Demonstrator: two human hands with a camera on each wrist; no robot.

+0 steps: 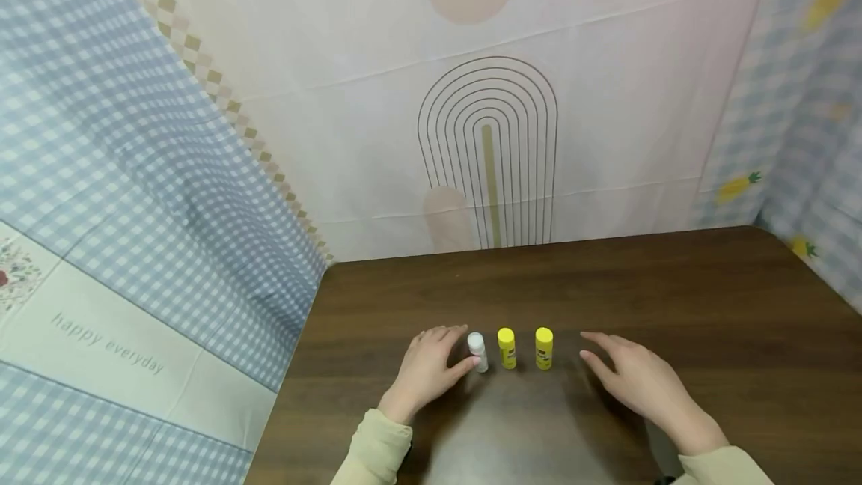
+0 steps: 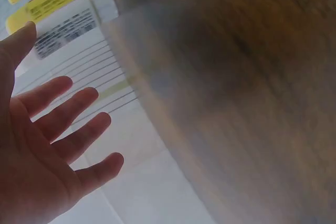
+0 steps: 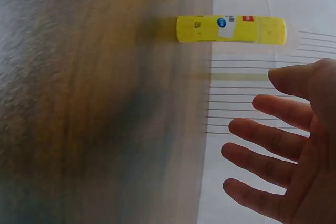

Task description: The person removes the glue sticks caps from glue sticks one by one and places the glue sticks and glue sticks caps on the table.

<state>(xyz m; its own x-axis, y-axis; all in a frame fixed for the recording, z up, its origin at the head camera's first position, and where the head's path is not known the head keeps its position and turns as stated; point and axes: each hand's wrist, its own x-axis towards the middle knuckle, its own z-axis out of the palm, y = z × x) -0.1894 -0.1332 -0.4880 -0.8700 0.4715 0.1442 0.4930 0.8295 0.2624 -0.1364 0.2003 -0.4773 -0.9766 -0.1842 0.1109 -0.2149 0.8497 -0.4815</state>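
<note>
Three small upright tubes stand in a row on the table. On the left is a white tube (image 1: pixel 476 341) with a printed label; to its right come two yellow glue sticks, one in the middle (image 1: pixel 507 350) and one at the right (image 1: pixel 544 350). My left hand (image 1: pixel 431 361) is beside the white tube, its thumb overlapping the tube's lower part in the head view. In the left wrist view the fingers are spread and not curled round the tube. Off to the right of the row, apart from the glue sticks, my right hand (image 1: pixel 636 374) has its fingers extended and holds nothing.
The dark wooden table (image 1: pixel 404 290) ends at a pale cloth (image 1: pixel 364 171) with printed arches at the back. Blue checked cloth (image 1: pixel 168 171) hangs along the left side, and more checked cloth (image 1: pixel 808 141) with pineapples hangs at the right.
</note>
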